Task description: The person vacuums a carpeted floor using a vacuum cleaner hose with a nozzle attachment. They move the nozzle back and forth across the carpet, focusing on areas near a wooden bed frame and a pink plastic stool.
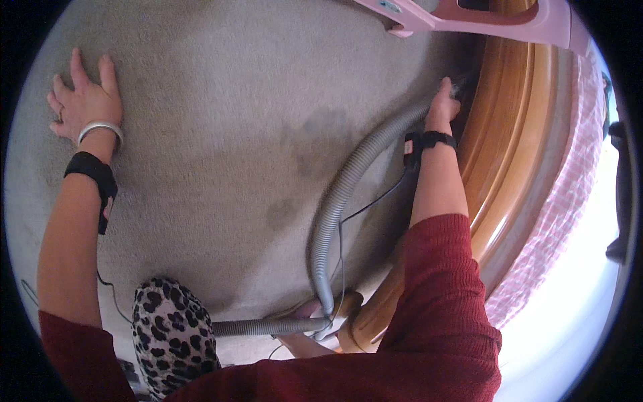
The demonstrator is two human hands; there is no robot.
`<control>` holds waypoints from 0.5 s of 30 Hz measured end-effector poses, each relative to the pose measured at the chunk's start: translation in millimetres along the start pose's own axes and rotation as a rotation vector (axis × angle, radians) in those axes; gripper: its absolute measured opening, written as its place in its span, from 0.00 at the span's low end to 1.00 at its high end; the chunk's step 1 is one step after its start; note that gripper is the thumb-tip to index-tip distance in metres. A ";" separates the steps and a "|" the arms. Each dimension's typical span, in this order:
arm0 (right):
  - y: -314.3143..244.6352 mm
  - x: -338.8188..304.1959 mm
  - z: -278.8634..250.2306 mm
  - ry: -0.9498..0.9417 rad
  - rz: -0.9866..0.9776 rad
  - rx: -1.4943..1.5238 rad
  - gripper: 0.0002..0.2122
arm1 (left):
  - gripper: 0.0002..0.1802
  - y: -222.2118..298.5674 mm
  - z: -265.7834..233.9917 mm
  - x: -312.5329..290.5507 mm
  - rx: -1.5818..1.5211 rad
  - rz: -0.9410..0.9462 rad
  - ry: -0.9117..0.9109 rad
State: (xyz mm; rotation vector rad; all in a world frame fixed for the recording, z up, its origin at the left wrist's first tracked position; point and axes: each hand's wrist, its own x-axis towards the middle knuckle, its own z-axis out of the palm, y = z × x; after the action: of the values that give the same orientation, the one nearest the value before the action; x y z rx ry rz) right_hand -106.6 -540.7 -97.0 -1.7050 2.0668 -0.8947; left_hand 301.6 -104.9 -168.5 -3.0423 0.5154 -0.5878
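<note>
"Which way does your grey hose (337, 193) point?"
"Rightward near your body, then curving forward over the carpet (201, 174) to your right hand (443, 107), closed around its end beside the wooden frame (512, 134). Your left hand (90, 102) spreads wide."
"Writing?"
"A label (390, 6) on the pink piece (462, 21), too small to read."

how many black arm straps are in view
2: the left strap is on the left forearm, near the silver bangle; the right strap is on the right wrist.
</note>
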 end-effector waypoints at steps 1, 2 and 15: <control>6.1 -6.4 -13.0 0.006 -0.018 -0.082 0.32 | 0.36 -0.2 1.2 0.4 0.018 -0.002 -0.016; 17.5 -23.7 -29.3 0.002 0.013 -0.088 0.31 | 0.36 -0.2 2.7 1.2 0.033 0.009 -0.006; 62.9 -147.0 -97.1 0.003 -0.076 0.238 0.23 | 0.35 -6.4 28.5 6.2 0.065 0.038 0.077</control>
State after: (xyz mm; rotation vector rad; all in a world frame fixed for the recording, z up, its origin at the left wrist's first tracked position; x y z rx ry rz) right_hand -177.7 -368.1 -85.3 -1.6632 1.8236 -1.1176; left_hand 319.4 -102.5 -192.4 -2.9515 0.5435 -0.7074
